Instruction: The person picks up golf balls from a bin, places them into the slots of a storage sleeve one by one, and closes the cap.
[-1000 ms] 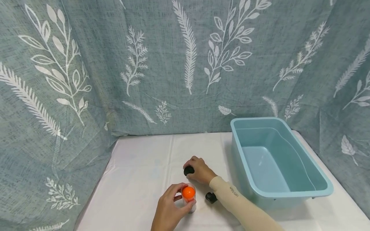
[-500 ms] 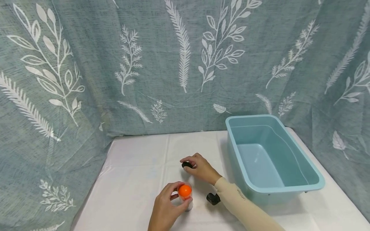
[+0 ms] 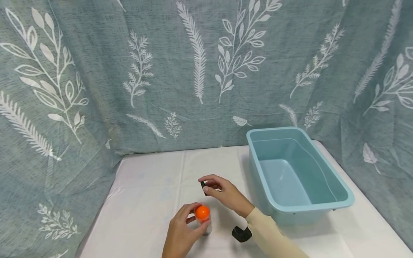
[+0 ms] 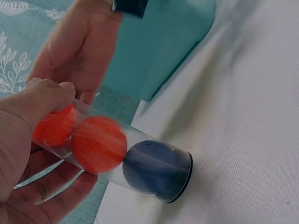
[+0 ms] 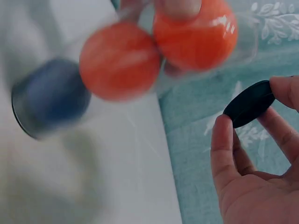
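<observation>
My left hand grips a clear tube around its upper part, thumb on one side and fingers on the other. Inside are two orange balls, one in the middle and one at the top, with a dark blue ball at the base end. In the head view the top orange ball shows through the mouth of the tube. Beyond the tube, my right hand pinches a thin black round lid by its edge, between thumb and fingertips, apart from the tube. The head view shows the lid nearly edge-on.
A light blue plastic tub stands at the right on the white-covered table. A patterned grey-green curtain hangs behind and at both sides. A black device sits by my right wrist.
The lid has turned from face-up to nearly edge-on in my right fingers. My left hand keeps its grip on the tube. The whole head view has shifted, so things appear further left.
</observation>
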The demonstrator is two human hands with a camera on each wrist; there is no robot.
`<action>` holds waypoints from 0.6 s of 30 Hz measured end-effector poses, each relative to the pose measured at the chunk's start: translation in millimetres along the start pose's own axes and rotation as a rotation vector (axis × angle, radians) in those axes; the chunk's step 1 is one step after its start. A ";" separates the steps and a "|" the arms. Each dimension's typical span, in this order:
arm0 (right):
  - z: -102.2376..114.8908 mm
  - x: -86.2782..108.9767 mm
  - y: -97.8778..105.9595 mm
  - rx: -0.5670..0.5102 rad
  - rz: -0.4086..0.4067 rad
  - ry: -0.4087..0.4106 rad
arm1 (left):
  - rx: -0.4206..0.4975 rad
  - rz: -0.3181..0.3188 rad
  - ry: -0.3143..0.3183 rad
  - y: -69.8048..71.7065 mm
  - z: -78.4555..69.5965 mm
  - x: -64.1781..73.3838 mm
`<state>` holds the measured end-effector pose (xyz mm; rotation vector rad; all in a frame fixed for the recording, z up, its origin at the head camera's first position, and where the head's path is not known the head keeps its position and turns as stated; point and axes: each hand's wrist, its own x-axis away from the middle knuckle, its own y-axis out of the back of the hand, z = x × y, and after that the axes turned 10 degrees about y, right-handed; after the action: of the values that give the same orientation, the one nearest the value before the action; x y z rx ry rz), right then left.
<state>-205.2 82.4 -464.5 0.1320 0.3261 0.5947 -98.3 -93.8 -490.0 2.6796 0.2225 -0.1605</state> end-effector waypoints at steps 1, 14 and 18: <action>1.6 2.4 -0.7 -0.031 -0.006 0.004 | -0.001 0.001 0.001 0.2 0.1 0.1; 12.8 27.8 -18.5 -0.210 -0.073 0.158 | 0.002 0.002 -0.003 1.5 0.7 0.7; 10.3 33.8 -23.2 -0.203 -0.059 0.230 | -0.001 0.009 -0.020 1.3 1.2 0.8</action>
<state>-163.2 82.3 -468.7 -0.1421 0.4878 0.5821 -97.3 -95.4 -490.7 2.6766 0.2040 -0.1837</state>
